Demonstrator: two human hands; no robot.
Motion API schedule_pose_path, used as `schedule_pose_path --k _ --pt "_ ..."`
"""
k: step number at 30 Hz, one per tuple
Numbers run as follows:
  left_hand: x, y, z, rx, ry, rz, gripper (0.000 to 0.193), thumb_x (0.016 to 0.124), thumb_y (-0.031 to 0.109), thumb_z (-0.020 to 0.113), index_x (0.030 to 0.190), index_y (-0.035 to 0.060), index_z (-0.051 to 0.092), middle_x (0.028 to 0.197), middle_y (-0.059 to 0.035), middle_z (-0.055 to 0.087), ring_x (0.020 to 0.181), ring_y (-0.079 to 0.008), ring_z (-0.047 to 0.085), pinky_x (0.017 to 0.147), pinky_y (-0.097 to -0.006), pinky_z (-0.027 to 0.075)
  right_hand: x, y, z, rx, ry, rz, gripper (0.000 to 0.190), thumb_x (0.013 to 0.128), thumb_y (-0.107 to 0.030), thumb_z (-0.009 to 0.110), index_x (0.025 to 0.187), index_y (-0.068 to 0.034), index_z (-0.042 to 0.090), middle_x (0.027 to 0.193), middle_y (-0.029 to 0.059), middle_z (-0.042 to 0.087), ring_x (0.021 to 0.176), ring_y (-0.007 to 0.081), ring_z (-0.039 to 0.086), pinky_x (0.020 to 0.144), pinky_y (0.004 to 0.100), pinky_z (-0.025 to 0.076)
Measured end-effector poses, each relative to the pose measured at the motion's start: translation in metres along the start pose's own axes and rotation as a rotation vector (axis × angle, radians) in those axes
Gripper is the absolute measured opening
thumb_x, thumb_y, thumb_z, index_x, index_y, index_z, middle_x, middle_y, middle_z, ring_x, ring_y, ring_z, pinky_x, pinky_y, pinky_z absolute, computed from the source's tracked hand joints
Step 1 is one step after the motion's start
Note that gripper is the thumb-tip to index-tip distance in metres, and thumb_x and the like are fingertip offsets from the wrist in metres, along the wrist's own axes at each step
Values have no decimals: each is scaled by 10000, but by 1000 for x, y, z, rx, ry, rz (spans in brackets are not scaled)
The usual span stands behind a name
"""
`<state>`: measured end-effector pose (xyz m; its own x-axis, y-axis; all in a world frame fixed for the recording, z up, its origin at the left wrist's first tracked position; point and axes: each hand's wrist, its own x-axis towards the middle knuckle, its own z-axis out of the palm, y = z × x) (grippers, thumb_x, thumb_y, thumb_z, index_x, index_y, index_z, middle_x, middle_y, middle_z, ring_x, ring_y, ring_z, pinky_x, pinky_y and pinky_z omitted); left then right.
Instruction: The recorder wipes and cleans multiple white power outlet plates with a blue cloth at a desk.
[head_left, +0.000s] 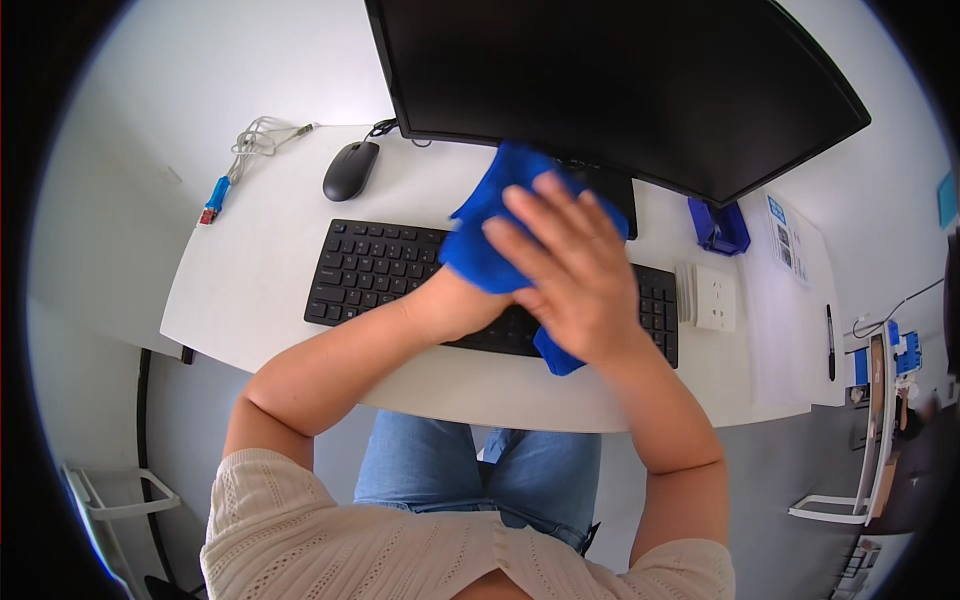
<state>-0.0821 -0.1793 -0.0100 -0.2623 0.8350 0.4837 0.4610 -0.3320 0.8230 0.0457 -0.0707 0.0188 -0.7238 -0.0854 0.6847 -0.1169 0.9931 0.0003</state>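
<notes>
A blue cloth (487, 247) hangs over my left hand (469, 304), which is above the middle of a black keyboard (367, 270). The cloth covers most of that hand, so its fingers are hidden. My right hand (574, 270), slightly blurred, lies over the cloth with its fingers spread, pointing up and left. A lower flap of the cloth shows beneath my right palm. Behind both hands stands a black monitor (600, 82) with a dark screen; the cloth's upper edge overlaps its bottom rim in view.
On the white desk (247, 300) lie a black mouse (351, 171) and a coiled cable (255, 142) with a blue connector. To the right are a blue plastic bin (718, 227), a white socket panel (715, 298), a printed sheet (787, 240) and a black pen (830, 341).
</notes>
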Motion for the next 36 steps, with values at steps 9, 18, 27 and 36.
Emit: schedule_pose_path --k 9,18,27,36 --pt "3 13 2 -9 -401 -283 195 843 51 628 1028 -9 615 887 -111 646 826 -187 625 715 -309 491 -12 11 15 -69 115 147 291 901 -368 560 809 -94 586 631 6 500 516 173 518 472 310 403" --pt "5 16 3 8 -421 -324 186 878 83 628 1043 -3 613 905 -96 651 837 -165 614 770 -304 487 -11 15 11 128 215 417 392 983 -267 460 655 -61 521 550 87 503 473 272 513 439 352 388" --pt "9 5 7 -146 -340 -334 255 922 49 580 1170 -6 598 1077 -80 655 985 -129 587 910 -274 454 -19 43 15 581 322 838 503 1001 -374 438 680 6 515 564 108 481 534 160 382 533 361 338" --pt "15 17 2 -882 68 -352 381 931 120 591 1298 43 524 1315 -65 551 1197 -180 520 1056 -345 378 -11 22 15 1202 701 732 550 1015 -441 316 1223 5 561 1236 173 573 1139 262 554 1026 367 389"
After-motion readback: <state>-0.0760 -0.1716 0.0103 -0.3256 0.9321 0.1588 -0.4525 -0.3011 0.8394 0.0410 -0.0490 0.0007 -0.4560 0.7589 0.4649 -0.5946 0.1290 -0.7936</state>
